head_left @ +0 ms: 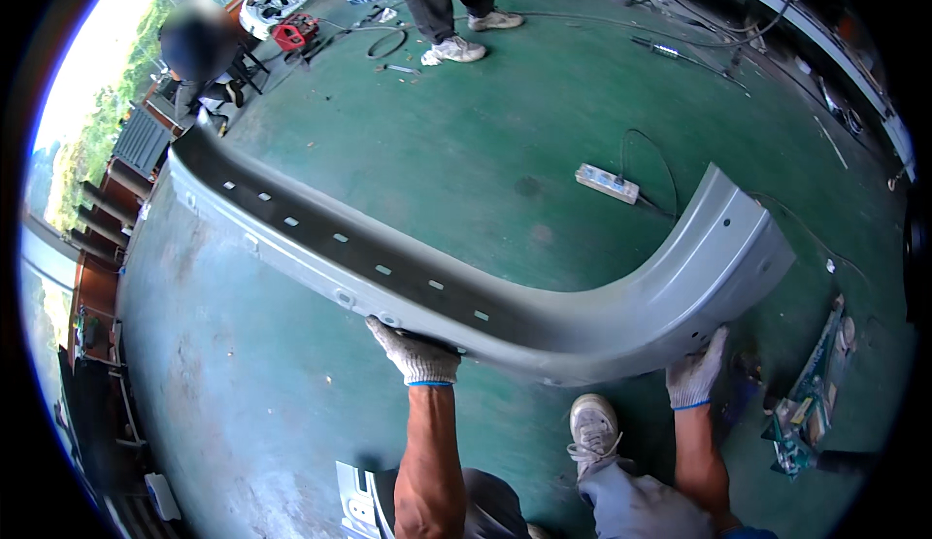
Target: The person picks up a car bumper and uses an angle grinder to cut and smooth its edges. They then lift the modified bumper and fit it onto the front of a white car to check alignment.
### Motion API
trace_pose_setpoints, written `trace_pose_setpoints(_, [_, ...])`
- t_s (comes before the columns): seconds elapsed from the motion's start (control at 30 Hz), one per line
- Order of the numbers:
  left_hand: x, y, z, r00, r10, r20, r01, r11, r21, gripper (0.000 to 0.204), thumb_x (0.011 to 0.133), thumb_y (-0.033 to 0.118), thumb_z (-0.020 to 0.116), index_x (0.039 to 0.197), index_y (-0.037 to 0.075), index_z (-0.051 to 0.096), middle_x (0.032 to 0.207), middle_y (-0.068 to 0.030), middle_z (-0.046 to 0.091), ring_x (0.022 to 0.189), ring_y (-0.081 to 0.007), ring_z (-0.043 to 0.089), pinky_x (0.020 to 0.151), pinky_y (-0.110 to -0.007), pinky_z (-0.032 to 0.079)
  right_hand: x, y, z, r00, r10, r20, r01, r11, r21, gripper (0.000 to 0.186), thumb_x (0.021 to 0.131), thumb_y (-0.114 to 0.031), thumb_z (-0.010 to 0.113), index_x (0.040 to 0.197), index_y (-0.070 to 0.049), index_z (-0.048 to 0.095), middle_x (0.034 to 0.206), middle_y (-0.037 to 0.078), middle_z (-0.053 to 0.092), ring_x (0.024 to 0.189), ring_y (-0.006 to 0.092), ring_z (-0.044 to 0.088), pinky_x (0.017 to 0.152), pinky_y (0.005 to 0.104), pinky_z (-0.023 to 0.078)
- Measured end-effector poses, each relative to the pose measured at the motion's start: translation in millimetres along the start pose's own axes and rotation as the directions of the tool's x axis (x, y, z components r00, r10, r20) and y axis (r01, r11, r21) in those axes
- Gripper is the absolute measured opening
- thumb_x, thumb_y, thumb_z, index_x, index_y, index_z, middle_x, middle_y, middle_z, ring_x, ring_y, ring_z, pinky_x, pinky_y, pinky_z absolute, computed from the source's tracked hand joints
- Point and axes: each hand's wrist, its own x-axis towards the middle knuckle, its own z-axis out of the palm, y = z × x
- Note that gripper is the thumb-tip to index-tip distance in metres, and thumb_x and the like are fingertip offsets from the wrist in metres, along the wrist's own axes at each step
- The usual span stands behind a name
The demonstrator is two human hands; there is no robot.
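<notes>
A long grey metal car body panel (544,320), curved up at its right end and with a row of small slots along a dark band, is held off the green floor across the middle of the view. My left hand (417,353), in a white knit glove, grips the panel's near lower edge around its middle. My right hand (696,374), gloved the same way, grips the underside of the curved right end. My white shoe (592,429) shows below the panel between my forearms.
A white power strip (607,183) with a black cable lies on the green floor (466,131) beyond the panel. One person stands at the top in white shoes (458,50); another person (199,49) sits at top left. Tools lie at the right (806,403).
</notes>
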Motion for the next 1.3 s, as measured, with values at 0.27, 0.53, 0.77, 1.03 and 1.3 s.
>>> trace_pose_setpoints(0.27, [-38, 12, 53, 0.973, -0.224, 0.060, 0.227, 0.973, -0.047, 0.103, 0.086, 0.088, 0.040, 0.162, 0.018, 0.036, 0.167, -0.0106, 0.032, 0.149, -0.0344, 0.034, 0.118, -0.062, 0.028, 14, -89, 77, 0.980, -0.046, -0.192, 0.053, 0.998, 0.033, 0.059, 0.104, -0.053, 0.051, 0.148, -0.013, 0.052, 0.148, 0.005, 0.056, 0.137, 0.0266, 0.049, 0.117, 0.0479, 0.038])
trace_pose_setpoints(0.53, [-161, 217, 177, 0.923, -0.371, 0.101, 0.382, 0.856, -0.349, 0.087, 0.088, 0.072, 0.063, 0.151, 0.014, 0.052, 0.154, -0.0175, 0.050, 0.143, -0.0392, 0.043, 0.119, -0.058, 0.034, -31, -316, 262, 0.991, -0.068, -0.117, 0.061, 0.996, -0.059, 0.054, 0.104, -0.054, 0.048, 0.139, -0.014, 0.059, 0.134, 0.003, 0.065, 0.123, 0.0259, 0.060, 0.102, 0.0430, 0.050])
trace_pose_setpoints(0.77, [-226, 284, 336, 0.836, -0.548, -0.036, 0.536, 0.800, 0.269, 0.084, 0.083, 0.075, 0.069, 0.146, 0.020, 0.055, 0.149, -0.0110, 0.054, 0.135, -0.0338, 0.049, 0.112, -0.058, 0.041, -69, -475, 330, 0.812, -0.416, -0.410, 0.156, 0.831, -0.533, 0.062, 0.108, -0.052, 0.043, 0.145, -0.005, 0.057, 0.141, 0.010, 0.064, 0.127, 0.0293, 0.059, 0.110, 0.0432, 0.044])
trace_pose_setpoints(1.03, [-186, 311, 423, 0.853, -0.519, 0.054, 0.498, 0.840, 0.215, 0.089, 0.081, 0.078, 0.069, 0.144, 0.017, 0.053, 0.154, -0.0131, 0.048, 0.143, -0.0365, 0.042, 0.116, -0.067, 0.033, 1, -643, 497, 0.832, -0.514, -0.208, 0.482, 0.856, -0.187, 0.051, 0.104, -0.048, 0.054, 0.132, -0.007, 0.064, 0.124, 0.009, 0.070, 0.109, 0.0272, 0.067, 0.097, 0.0424, 0.053])
trace_pose_setpoints(1.3, [-88, 205, 592, 0.562, -0.814, 0.150, 0.772, 0.581, 0.258, 0.104, 0.079, 0.069, 0.074, 0.154, 0.005, 0.038, 0.152, -0.0205, 0.046, 0.140, -0.0434, 0.042, 0.117, -0.067, 0.033, 50, -728, 665, 0.616, -0.764, -0.194, 0.662, 0.635, -0.399, 0.058, 0.108, -0.049, 0.049, 0.131, 0.003, 0.064, 0.121, 0.011, 0.070, 0.102, 0.0224, 0.067, 0.094, 0.0379, 0.053])
